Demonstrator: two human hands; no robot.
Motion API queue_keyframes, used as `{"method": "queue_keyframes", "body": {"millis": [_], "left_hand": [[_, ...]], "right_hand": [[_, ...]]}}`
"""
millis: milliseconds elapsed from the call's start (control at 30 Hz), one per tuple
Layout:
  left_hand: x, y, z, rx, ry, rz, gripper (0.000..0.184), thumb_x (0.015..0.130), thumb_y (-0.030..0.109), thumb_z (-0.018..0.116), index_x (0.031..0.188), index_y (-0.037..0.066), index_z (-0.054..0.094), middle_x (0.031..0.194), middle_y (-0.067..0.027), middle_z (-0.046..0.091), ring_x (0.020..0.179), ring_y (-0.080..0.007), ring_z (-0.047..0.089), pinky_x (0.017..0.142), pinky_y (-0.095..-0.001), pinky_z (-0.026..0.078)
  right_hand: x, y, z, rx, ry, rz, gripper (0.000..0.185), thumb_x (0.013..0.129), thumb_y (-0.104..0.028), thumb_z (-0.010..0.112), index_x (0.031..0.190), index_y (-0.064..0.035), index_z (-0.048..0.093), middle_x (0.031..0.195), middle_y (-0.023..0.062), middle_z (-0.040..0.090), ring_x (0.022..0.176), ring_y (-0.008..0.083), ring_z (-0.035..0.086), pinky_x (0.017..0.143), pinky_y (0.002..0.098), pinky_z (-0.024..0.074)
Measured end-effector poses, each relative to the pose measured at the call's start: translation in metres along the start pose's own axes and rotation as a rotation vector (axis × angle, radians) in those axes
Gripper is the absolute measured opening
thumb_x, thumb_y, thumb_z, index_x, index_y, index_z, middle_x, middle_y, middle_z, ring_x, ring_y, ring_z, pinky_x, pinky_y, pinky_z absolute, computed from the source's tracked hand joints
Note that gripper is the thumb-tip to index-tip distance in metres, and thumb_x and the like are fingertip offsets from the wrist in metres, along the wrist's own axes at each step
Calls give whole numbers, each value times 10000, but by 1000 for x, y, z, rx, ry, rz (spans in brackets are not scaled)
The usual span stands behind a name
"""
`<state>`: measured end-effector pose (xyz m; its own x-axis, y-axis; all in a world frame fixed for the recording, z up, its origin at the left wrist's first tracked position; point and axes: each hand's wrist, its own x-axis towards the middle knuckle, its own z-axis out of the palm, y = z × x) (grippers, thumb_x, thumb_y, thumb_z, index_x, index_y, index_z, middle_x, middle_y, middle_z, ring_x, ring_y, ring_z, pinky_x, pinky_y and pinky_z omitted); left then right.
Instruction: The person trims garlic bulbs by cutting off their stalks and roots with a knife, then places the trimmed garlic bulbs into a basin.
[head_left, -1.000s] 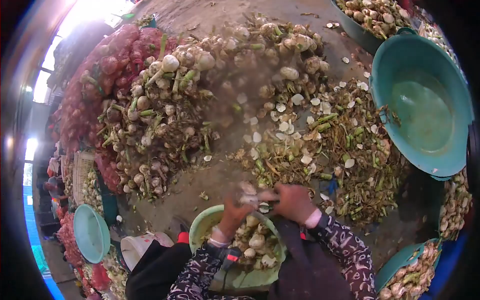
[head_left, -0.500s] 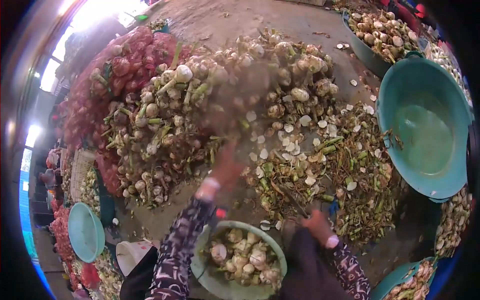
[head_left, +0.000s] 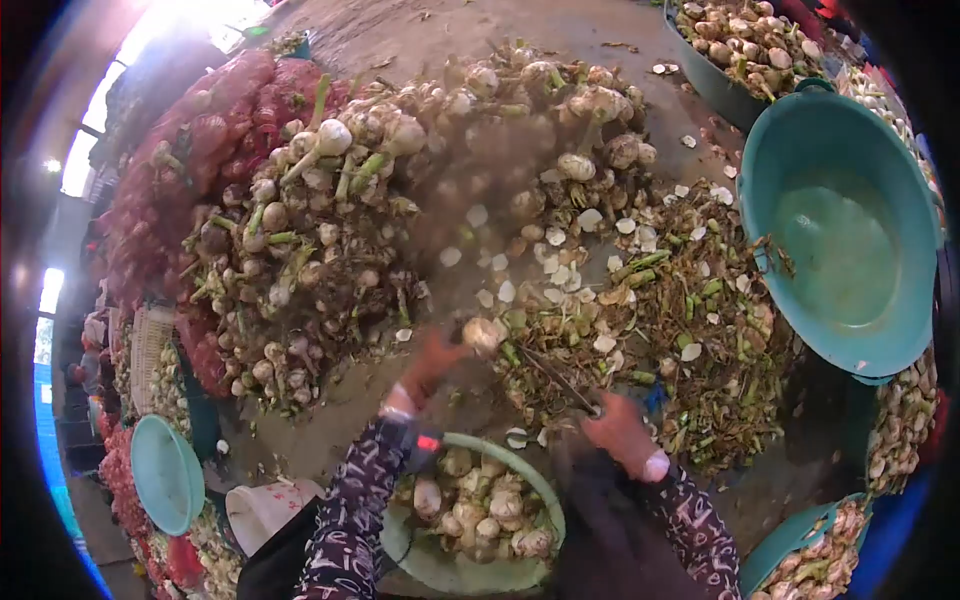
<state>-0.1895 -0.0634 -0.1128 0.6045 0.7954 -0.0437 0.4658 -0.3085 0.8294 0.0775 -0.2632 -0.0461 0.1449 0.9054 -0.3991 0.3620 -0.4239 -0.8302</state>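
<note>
My left hand [head_left: 428,368] holds a garlic bulb [head_left: 483,337] at its fingertips, above the floor in front of the garlic pile [head_left: 330,220]. My right hand [head_left: 620,434] is closed round the handle of a knife [head_left: 560,380], whose thin blade points up and left toward the bulb. Below and between the hands stands a light green basin [head_left: 548,490] with trimmed garlic bulbs [head_left: 490,510] in it. Cut stalks and roots [head_left: 690,350] lie heaped beyond my right hand, with white slices scattered among them.
A large teal tub [head_left: 845,250] stands at the right, with a garlic-filled tub [head_left: 725,95] behind it and another [head_left: 800,550] at the lower right. Red mesh sacks [head_left: 190,180] lie at the left. A small teal basin [head_left: 167,475] and a white bucket [head_left: 265,510] are lower left.
My hands were together over the basin, then moved apart; my left hand reached to the pile. It now holds a bulb nearer the knife. The view has shifted slightly.
</note>
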Motion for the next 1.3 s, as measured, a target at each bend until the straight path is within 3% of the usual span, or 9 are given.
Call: {"method": "queue_keyframes", "body": {"millis": [300, 367, 533, 667, 767, 900, 1033, 1167, 1300], "left_hand": [[-81, 82, 33, -884, -133, -382, 330, 829, 141, 559, 1129, 4, 548, 1112, -107, 580, 1045, -187, 531, 918, -328, 416], [-83, 84, 37, -434, -142, -137, 352, 830, 130, 586, 1158, 17, 522, 1108, -96, 578, 1017, -197, 546, 890, -319, 438], [-86, 105, 56, -827, 81, -309, 484, 757, 162, 682, 1170, 19, 475, 1064, -100, 579, 960, -193, 562, 837, -320, 472], [-90, 173, 39, -711, -99, -106, 626, 682, 109, 746, 1198, 15, 405, 1047, -81, 535, 916, -146, 544, 807, -297, 467], [-80, 169, 37, -887, -71, -243, 645, 688, 112, 746, 1214, 12, 385, 1036, -75, 527, 925, -138, 535, 810, -288, 459], [-76, 139, 42, -872, -101, -223, 639, 726, 122, 712, 1245, 14, 354, 1094, -103, 514, 960, -173, 549, 823, -318, 470], [-84, 132, 46, -1092, -26, -386, 666, 718, 148, 713, 1263, 16, 354, 1149, -133, 515, 998, -197, 553, 862, -331, 460], [-69, 128, 24, -242, -97, -178, 603, 713, 136, 714, 1226, 15, 421, 1058, -110, 574, 975, -188, 567, 845, -333, 477], [-52, 119, 33, -841, 189, -247, 512, 739, 163, 688, 1185, 30, 475, 1059, -84, 571, 946, -179, 574, 824, -311, 489]], "right_hand": [[-4, -80, 11, -351, 65, -424, 266, 664, -263, 637, 797, -55, 537, 665, 155, 578, 644, 358, 583, 563, 431, 466], [-3, -76, 15, -343, 62, -437, 277, 656, -265, 642, 806, -56, 538, 670, 155, 578, 639, 358, 582, 560, 434, 463], [4, -47, 22, -258, 65, -504, 294, 667, -282, 645, 828, -61, 537, 694, 157, 584, 628, 353, 583, 548, 441, 458], [46, 63, 26, -646, -6, -29, 297, 724, -341, 613, 855, -75, 607, 735, 175, 609, 706, 346, 609, 623, 433, 478], [12, 7, -12, -296, 183, 112, 292, 729, -340, 598, 867, -83, 621, 756, 173, 619, 724, 355, 609, 633, 432, 484], [-15, -35, 0, -193, 199, -344, 302, 724, -310, 615, 903, -67, 610, 752, 187, 622, 723, 382, 602, 631, 445, 488], [11, -24, 8, -418, -20, -190, 301, 721, -299, 627, 914, -69, 607, 763, 203, 621, 719, 395, 599, 630, 458, 485], [15, 35, 15, -187, 195, 18, 337, 723, -310, 635, 913, -35, 606, 761, 219, 616, 720, 403, 597, 636, 466, 483], [-2, 7, 7, 1, 278, -164, 375, 722, -333, 649, 920, -17, 610, 752, 223, 609, 726, 401, 597, 632, 444, 480]]}}
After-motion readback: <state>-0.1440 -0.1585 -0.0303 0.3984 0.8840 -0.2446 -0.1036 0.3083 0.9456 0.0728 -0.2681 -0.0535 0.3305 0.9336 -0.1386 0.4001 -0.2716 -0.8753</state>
